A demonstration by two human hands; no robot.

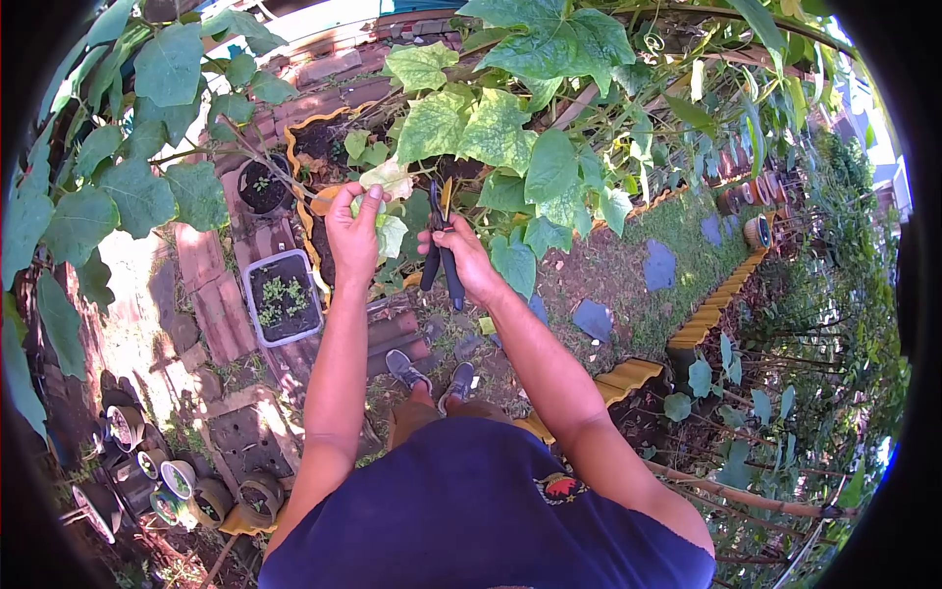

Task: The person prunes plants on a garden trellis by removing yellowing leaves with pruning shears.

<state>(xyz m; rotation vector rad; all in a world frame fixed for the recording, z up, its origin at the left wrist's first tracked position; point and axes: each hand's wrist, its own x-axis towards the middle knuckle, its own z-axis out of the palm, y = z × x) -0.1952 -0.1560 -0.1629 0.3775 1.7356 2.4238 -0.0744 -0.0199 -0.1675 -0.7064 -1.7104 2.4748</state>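
Observation:
My left hand (351, 236) pinches a pale, yellowed leaf (389, 178) between thumb and fingers. Just below it hangs another light green leaf (391, 236). My right hand (465, 257) is wrapped round a pair of pruning shears (439, 221) with black handles, their blades pointing up and away from me. A short gap separates the shears from the pale leaf. Large, yellow-mottled green leaves (498, 133) of a climbing vine hang just beyond both hands.
A grey rectangular planter (285, 339) with seedlings stands left of my left arm, and a round black pot (261, 187) lies beyond it. Broad leaves (137, 196) crowd the left side. Stepping stones (593, 320) and yellow wavy edging (716, 309) run along the right.

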